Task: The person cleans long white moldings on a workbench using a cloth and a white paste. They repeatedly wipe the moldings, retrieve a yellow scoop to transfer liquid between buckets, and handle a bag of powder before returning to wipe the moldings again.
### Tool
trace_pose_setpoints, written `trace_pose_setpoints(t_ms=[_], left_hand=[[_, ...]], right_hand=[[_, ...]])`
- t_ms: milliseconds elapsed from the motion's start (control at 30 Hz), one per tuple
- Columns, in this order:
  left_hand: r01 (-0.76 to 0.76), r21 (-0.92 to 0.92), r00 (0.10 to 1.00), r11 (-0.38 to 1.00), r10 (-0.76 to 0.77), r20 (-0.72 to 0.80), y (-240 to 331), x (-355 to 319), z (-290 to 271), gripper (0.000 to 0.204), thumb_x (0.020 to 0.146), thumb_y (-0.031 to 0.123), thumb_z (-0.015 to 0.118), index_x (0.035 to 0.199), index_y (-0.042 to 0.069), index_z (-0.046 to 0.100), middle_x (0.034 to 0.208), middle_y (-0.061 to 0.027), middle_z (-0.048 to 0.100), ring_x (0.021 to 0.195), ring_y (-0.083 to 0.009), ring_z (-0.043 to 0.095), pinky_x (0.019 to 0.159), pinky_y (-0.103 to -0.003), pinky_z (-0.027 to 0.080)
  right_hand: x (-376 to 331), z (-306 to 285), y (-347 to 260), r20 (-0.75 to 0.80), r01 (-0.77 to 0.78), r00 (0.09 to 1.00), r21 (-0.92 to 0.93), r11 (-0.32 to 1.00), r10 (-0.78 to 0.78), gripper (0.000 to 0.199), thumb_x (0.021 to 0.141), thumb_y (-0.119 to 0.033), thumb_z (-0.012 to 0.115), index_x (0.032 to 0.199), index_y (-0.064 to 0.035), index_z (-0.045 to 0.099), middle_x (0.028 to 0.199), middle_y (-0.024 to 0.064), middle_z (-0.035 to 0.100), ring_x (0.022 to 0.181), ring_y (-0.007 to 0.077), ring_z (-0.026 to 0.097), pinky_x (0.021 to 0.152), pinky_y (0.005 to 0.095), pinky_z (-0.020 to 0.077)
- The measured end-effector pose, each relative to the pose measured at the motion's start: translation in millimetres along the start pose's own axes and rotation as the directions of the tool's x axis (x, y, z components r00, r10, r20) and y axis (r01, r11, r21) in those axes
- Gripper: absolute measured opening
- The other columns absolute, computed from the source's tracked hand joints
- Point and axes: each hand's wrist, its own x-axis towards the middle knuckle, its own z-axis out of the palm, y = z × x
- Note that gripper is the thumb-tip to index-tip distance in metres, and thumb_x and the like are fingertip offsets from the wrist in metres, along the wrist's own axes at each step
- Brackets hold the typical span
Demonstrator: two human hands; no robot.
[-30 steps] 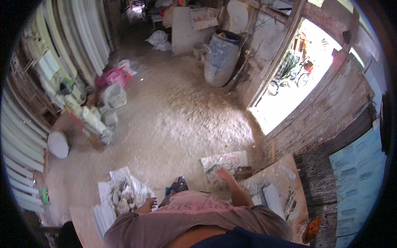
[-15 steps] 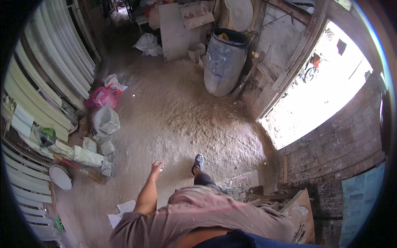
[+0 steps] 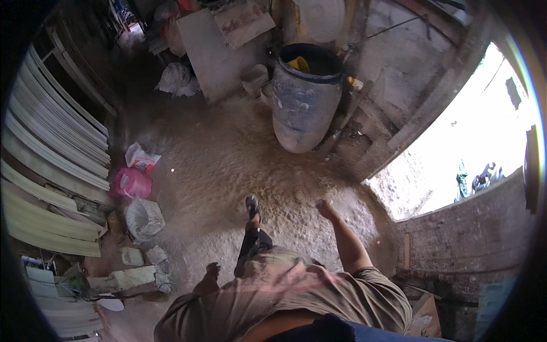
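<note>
My left hand (image 3: pixel 212 270) hangs low beside my body, dark and small against the floor. Its fingers are too dim to read, and nothing shows clearly in it. My right hand (image 3: pixel 326 208) swings out ahead on the right, over the rough, pale floor. Its fingers are blurred together, with no object visible at them. Neither hand touches anything I can see. Between them one shoe (image 3: pixel 252 203) is stretched forward in a stride. A large worn blue barrel (image 3: pixel 305 105) stands farther ahead, with a yellow container (image 3: pixel 298 64) inside its mouth.
Along the left are stacked long pale panels (image 3: pixel 62 125), a pink bag (image 3: pixel 134 182), a white sack (image 3: pixel 143 219) and several blocks (image 3: pixel 132 256). Boards (image 3: pixel 208 54) lean at the back. A bright doorway (image 3: pixel 450 154) lies right; uneven dusty floor (image 3: pixel 194 137) stretches ahead.
My right arm has come into view, swung forward. The left hand has drawn back toward my body; a small white spot seen at its fingers no longer shows. The view has shifted and the barrel appears larger.
</note>
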Motion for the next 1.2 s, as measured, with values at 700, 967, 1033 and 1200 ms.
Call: trace_pose_setpoints(t_ms=[700,967,1033,1200], left_hand=[[-0.250,-0.731,0.949,0.635,0.010,-0.316,580,621,-273,0.048,0.084,0.012,0.062,0.129,0.004,0.047,0.130,-0.0160,0.049,0.119,-0.0263,0.048,0.099,-0.039,0.040],[-0.333,-0.890,0.941,0.312,0.059,-0.332,799,725,-333,0.060,0.086,0.035,0.059,0.138,0.016,0.037,0.134,-0.0141,0.045,0.125,-0.0287,0.042,0.107,-0.051,0.026],[-0.259,-0.908,0.964,0.331,0.036,-0.262,882,717,-317,0.062,0.087,0.041,0.055,0.140,0.018,0.034,0.134,-0.0125,0.045,0.126,-0.0283,0.040,0.108,-0.051,0.023],[-0.306,-0.909,0.888,0.282,0.429,-0.166,965,772,-303,0.063,0.088,0.048,0.049,0.140,0.015,0.034,0.138,-0.0082,0.041,0.129,-0.0256,0.034,0.111,-0.043,0.016]], right_hand=[[513,-331,-25,-0.436,-0.037,0.756,0.716,0.698,0.487,0.030,0.088,-0.021,0.056,0.112,-0.0022,0.058,0.097,0.0164,0.062,0.088,0.0248,0.058,0.078,0.0357,0.0451],[692,-331,93,0.196,-0.563,0.823,0.404,0.721,0.533,0.047,0.089,-0.037,0.051,0.116,0.0013,0.054,0.112,0.0218,0.052,0.104,0.0286,0.048,0.087,0.0403,0.0389],[690,-301,124,0.250,-0.613,0.773,0.531,0.585,0.583,0.046,0.089,-0.038,0.051,0.114,0.0002,0.055,0.109,0.0200,0.053,0.101,0.0275,0.049,0.083,0.0397,0.0402],[695,-272,126,0.376,-0.505,0.758,0.855,0.117,0.533,0.043,0.089,-0.040,0.051,0.111,-0.0027,0.057,0.102,0.0155,0.056,0.092,0.0247,0.052,0.073,0.0380,0.0436]])
